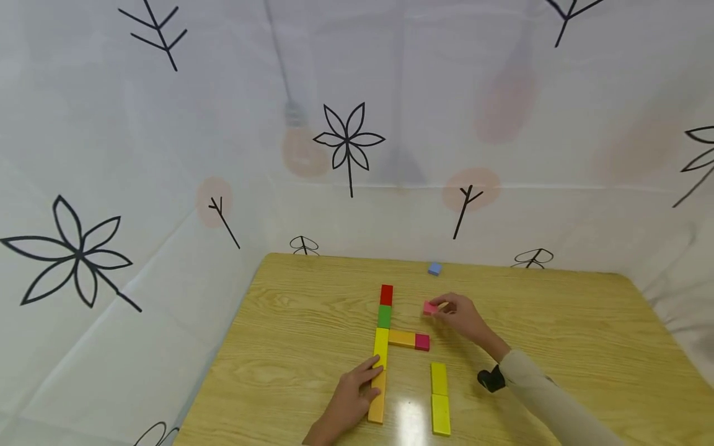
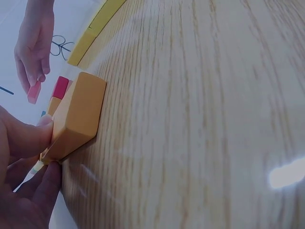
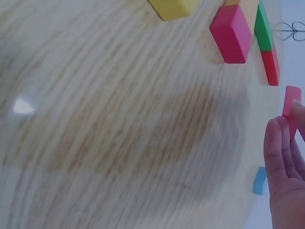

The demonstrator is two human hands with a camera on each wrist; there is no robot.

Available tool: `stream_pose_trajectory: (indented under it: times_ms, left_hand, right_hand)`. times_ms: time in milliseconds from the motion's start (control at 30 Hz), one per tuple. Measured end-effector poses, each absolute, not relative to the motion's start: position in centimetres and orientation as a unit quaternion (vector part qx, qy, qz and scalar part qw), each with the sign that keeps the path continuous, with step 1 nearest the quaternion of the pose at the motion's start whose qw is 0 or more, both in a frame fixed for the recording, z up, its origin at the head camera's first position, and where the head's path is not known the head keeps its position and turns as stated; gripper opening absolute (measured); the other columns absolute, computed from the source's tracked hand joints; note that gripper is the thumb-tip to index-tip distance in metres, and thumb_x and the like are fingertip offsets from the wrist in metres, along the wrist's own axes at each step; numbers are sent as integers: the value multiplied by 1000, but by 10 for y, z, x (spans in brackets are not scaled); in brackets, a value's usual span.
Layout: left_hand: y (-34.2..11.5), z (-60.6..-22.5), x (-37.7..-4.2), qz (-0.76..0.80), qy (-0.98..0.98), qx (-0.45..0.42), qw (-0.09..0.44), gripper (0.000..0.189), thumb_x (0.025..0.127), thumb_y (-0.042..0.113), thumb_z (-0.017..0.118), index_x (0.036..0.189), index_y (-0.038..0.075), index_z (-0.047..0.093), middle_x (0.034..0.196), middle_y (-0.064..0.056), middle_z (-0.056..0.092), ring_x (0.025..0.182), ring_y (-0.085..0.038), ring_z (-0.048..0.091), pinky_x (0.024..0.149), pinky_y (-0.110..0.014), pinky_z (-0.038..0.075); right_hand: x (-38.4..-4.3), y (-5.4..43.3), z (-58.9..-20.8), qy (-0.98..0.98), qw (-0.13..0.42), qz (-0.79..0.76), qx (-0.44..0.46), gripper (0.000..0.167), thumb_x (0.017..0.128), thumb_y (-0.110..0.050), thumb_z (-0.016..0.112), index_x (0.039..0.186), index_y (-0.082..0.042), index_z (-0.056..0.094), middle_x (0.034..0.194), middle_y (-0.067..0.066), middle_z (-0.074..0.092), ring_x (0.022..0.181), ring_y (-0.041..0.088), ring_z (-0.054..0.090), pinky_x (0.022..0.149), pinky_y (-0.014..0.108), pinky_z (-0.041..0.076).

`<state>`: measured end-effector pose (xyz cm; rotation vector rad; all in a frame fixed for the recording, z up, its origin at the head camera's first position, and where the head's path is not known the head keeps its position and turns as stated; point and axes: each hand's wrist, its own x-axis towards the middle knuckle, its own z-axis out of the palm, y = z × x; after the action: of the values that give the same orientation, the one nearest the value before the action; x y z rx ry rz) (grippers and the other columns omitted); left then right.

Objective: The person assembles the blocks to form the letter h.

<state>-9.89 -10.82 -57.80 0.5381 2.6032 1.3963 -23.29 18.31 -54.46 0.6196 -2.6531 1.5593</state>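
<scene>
A pink block [image 1: 429, 308] is pinched between the thumb and fingers of my right hand [image 1: 463, 319], to the right of a column of blocks. That column runs from a red block [image 1: 387, 295] through a green block [image 1: 384, 316] and a yellow block [image 1: 382, 344] to an orange block [image 1: 377, 406] nearest me. My left hand [image 1: 351, 396] grips this orange block, its thumb on one side and fingers on the other in the left wrist view; its fingertips reach the yellow block. Another orange block [image 1: 401, 337], ending in a magenta block [image 1: 422, 342], branches right from the column.
Two yellow blocks [image 1: 440, 396] lie end to end at the front, right of the column. A small blue block [image 1: 434, 269] is near the table's back edge. Patterned white cloth [image 1: 401, 217] hangs behind the wooden table [image 1: 586, 328].
</scene>
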Motion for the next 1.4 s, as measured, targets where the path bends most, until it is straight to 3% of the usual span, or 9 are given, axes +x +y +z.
stream_pose_trajectory:
  times_ms: [367, 1400]
  left_hand:
    - [-108, -579, -98, 465, 865, 171, 77, 42, 90, 10, 63, 131, 5, 56, 145, 0, 42, 131, -25, 39, 103, -40, 38]
    - [-110, -580, -98, 467, 864, 176, 71, 42, 91, 10, 62, 131, 5, 56, 145, -1, 42, 131, -25, 40, 103, -40, 38]
  right_hand:
    - [-216, 190, -546, -853, -23, 483, 197, 21, 87, -6, 68, 107, 0, 67, 106, 16, 63, 83, 25, 62, 69, 25, 52]
    - [-187, 198, -568, -859, -31, 475, 189, 22, 85, -10, 70, 106, -2, 68, 98, 9, 63, 78, 13, 57, 65, 24, 51]
